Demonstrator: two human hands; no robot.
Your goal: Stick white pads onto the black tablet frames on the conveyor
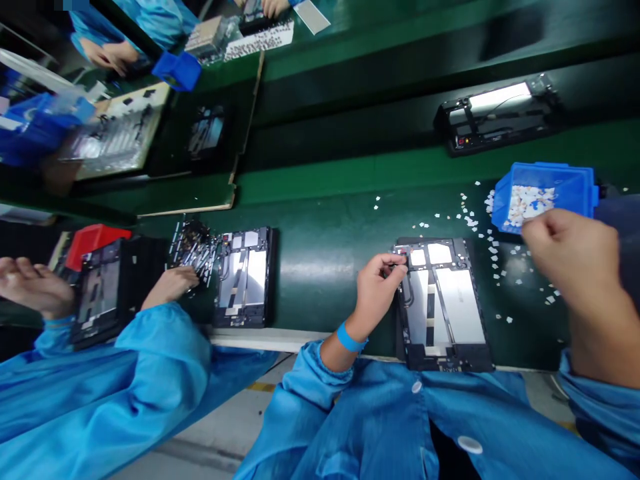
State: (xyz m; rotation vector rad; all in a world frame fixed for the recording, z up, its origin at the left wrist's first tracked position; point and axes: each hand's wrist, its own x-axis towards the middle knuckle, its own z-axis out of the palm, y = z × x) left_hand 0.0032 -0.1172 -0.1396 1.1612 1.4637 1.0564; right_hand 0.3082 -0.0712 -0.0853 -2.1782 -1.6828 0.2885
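Head-worn, the one camera looks forward and down, close above the tabletop (325, 260), the wearer's coat (380, 427) at lower centre.

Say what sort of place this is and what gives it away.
Likely an electronics assembly or repair line: opened devices lie along a green bench, a blue bin holds small white pieces, and several workers wear blue smocks.

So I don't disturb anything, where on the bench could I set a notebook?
On the bare green bench between the device by the left hand and the next device leftward. It's crowded right of the first device: white bits lie scattered around the blue bin, near the right hand.
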